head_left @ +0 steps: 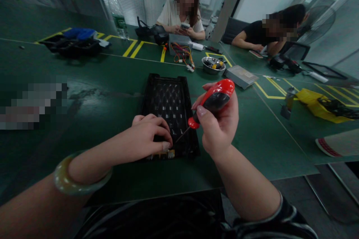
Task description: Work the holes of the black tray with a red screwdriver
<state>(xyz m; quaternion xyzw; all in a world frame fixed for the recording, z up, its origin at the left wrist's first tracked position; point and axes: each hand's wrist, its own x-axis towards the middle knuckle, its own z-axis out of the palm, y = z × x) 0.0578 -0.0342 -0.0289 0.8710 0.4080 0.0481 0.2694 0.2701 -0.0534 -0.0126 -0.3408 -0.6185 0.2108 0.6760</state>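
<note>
A black plastic case panel [168, 97] with a grid pattern lies on the green table in front of me. My left hand [147, 136] rests on its near end, fingers curled down and pressed on the panel beside a small yellowish circuit part [165, 154]. My right hand [217, 125] is closed around a red-and-black screwdriver [214, 101]. Its thin metal tip points down-left at the panel close to my left fingertips. A pale bangle [70, 185] circles my left wrist.
Behind the panel stand a metal bowl [213, 65], a silver drive [241, 76], coloured wires [182, 54] and a water bottle [117, 15]. A black tray with blue cloth [74, 43] sits far left. Yellow bags [319, 104] lie right. Two people sit across the table.
</note>
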